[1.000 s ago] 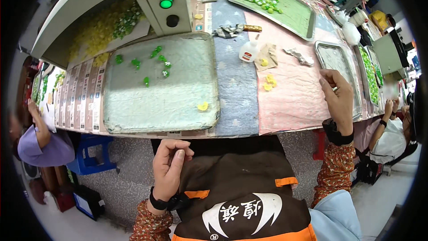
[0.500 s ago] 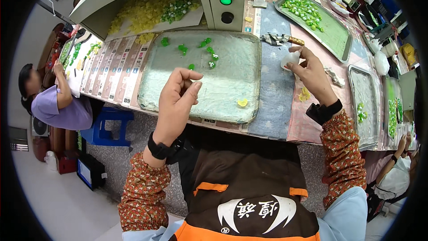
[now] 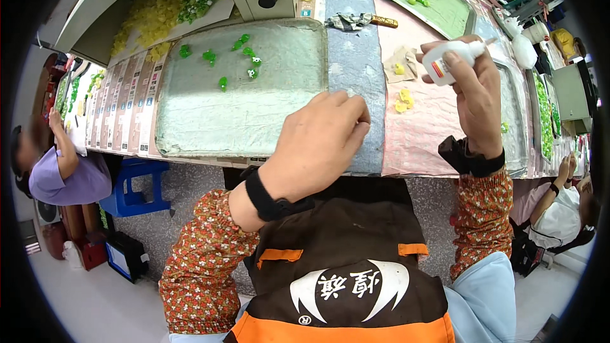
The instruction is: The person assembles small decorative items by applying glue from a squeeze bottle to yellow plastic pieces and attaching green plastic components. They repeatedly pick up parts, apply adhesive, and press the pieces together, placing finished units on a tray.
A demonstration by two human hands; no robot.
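White bottle [image 3: 445, 67] tilted in the right hand [image 3: 469, 79]

The right fingers are closed round the bottle, with the thumb [image 3: 460, 70] across its front and the slim nozzle [image 3: 489, 41] pointing up and to the right. It is lifted above the pink cloth [image 3: 413, 146]. The bottle looks light and thin-walled, likely soft enough to give under a squeeze and perhaps slick if wet. The broad body seems the best place to hold; the narrow nozzle looks easier to bend.

The left hand [image 3: 321, 130] is palm down with curled fingers, over the near right corner of the green-lined tray [image 3: 279, 57] and the blue cloth [image 3: 352, 57]. Whether it pinches anything, I cannot tell.

Just beyond the bottle, brown paper [image 3: 407, 57] lies on the pink cloth, with yellow pieces [image 3: 403, 100] nearer the person. Farther left, small green pieces [image 3: 210, 57] lie scattered on the tray.
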